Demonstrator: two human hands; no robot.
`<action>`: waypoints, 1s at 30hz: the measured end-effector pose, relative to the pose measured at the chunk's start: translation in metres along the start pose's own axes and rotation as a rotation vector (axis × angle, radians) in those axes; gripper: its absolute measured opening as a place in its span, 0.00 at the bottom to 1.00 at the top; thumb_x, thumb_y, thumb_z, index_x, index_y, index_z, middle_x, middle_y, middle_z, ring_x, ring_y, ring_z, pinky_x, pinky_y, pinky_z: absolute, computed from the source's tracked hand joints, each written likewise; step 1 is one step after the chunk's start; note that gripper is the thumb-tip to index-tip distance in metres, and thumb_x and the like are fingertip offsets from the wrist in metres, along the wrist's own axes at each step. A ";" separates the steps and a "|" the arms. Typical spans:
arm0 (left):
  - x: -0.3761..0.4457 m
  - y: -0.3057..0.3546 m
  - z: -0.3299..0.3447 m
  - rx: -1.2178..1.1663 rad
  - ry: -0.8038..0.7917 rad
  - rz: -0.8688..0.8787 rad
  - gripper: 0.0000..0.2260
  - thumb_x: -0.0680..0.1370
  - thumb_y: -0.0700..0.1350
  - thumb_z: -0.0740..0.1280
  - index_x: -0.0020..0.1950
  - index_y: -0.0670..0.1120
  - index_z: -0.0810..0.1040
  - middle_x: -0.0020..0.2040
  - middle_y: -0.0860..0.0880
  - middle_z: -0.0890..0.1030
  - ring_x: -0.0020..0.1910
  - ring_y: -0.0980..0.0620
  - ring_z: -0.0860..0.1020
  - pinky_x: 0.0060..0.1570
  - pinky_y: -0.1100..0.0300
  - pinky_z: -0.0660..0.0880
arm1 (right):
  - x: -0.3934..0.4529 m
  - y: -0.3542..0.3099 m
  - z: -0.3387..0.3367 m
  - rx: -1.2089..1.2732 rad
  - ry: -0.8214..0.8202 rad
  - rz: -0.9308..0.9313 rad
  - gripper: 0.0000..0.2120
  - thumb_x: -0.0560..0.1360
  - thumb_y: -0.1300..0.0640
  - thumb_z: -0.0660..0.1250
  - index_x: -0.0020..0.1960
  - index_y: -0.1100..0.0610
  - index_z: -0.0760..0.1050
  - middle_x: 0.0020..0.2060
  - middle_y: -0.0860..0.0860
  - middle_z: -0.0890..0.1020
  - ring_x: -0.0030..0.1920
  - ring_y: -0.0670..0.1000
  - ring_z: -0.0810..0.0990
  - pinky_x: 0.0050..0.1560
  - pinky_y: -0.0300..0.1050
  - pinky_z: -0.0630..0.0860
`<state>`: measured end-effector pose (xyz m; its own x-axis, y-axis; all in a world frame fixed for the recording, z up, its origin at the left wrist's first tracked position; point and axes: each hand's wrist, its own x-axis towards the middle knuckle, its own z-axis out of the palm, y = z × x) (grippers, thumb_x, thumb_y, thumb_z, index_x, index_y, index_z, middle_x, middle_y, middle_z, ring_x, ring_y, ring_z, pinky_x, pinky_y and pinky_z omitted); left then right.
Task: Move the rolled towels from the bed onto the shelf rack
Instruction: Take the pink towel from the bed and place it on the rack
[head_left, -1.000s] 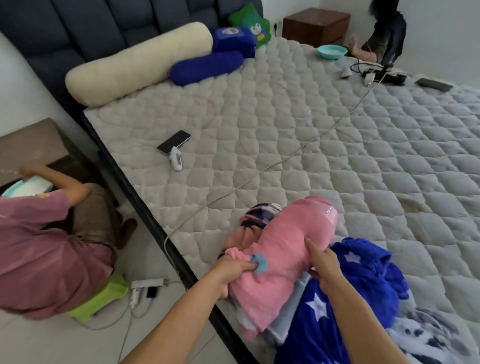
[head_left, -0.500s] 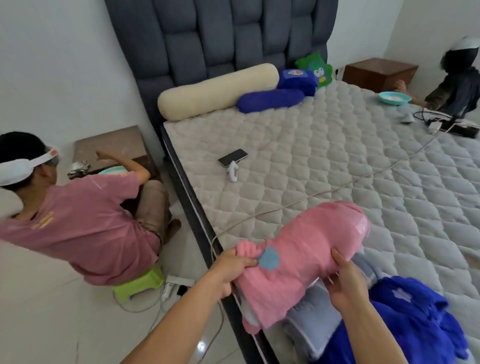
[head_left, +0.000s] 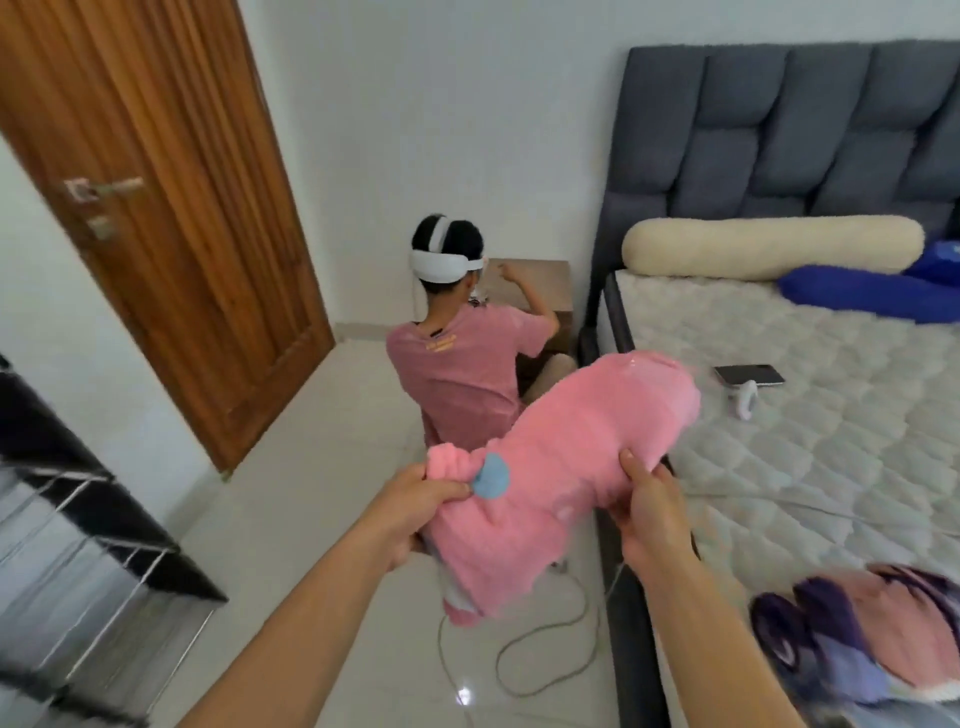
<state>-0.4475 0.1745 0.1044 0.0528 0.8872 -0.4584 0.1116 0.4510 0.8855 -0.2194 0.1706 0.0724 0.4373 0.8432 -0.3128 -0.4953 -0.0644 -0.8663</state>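
Pink and fluffy, rolled into a thick sausage shape — towel (head_left: 566, 457) held in mid-air over the pale tiled floor (head_left: 311, 519), just off the left edge of the bed (head_left: 831, 467). Small blue patch near its lower end, loose folded corner bunched beside it; far end rounded, faintly shiny as if wrapped. Left hand (head_left: 415, 512) clamped on the bunched corner, thumb pressed over the fabric. Right hand (head_left: 649, 514) cupped under the roll's middle, thumb up against the plush side — both closed on the same towel.

Quilted, cream-white mattress top, diamond-stitched. Tufted grey headboard (head_left: 779, 130) behind it, a long cream bolster (head_left: 769, 247) and a blue one (head_left: 872, 299) lying at its foot. Flat dark phone (head_left: 748, 375) and a small white gadget (head_left: 744, 399) well up the mattress, apart from the towel. Blurred heap of more cloth (head_left: 862, 644) — purple, pink, pale blue — at the bed's near edge, bottom right.

Black shelf rack (head_left: 78, 545) with thin metal bars at the far left, streaked with blur, tiers hard to tell apart. Open stretch of glossy floor between rack and bed, crossed low down by a looping cable (head_left: 540, 649). Seated person in a pink shirt (head_left: 462, 374) with a white headband, back turned, beside a brown bedside cabinet (head_left: 545, 291). Wooden door (head_left: 171, 223), ribbed grain, metal handle, in the left wall.
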 end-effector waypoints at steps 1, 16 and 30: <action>-0.009 -0.004 -0.030 -0.021 0.037 0.011 0.11 0.75 0.40 0.69 0.57 0.47 0.80 0.52 0.44 0.84 0.46 0.47 0.80 0.46 0.48 0.79 | -0.010 0.012 0.027 -0.014 -0.056 -0.008 0.16 0.77 0.59 0.64 0.65 0.52 0.73 0.56 0.51 0.80 0.54 0.52 0.79 0.57 0.52 0.77; -0.135 -0.118 -0.347 -0.202 0.643 0.165 0.36 0.60 0.45 0.81 0.65 0.54 0.70 0.60 0.53 0.81 0.60 0.51 0.79 0.60 0.53 0.76 | -0.203 0.175 0.398 -0.430 -0.946 -0.189 0.05 0.75 0.58 0.67 0.44 0.59 0.73 0.37 0.52 0.75 0.38 0.50 0.72 0.39 0.44 0.70; -0.146 -0.156 -0.539 -0.559 1.292 0.145 0.35 0.57 0.42 0.78 0.63 0.51 0.71 0.56 0.48 0.83 0.55 0.48 0.81 0.49 0.53 0.78 | -0.355 0.330 0.647 -0.565 -1.737 -0.428 0.05 0.74 0.58 0.67 0.49 0.56 0.75 0.43 0.52 0.75 0.43 0.51 0.73 0.41 0.37 0.66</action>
<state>-1.0075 0.0273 0.0743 -0.9367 0.2540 -0.2410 -0.2340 0.0579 0.9705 -1.0241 0.1951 0.1501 -0.8815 0.3560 0.3101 -0.1402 0.4298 -0.8920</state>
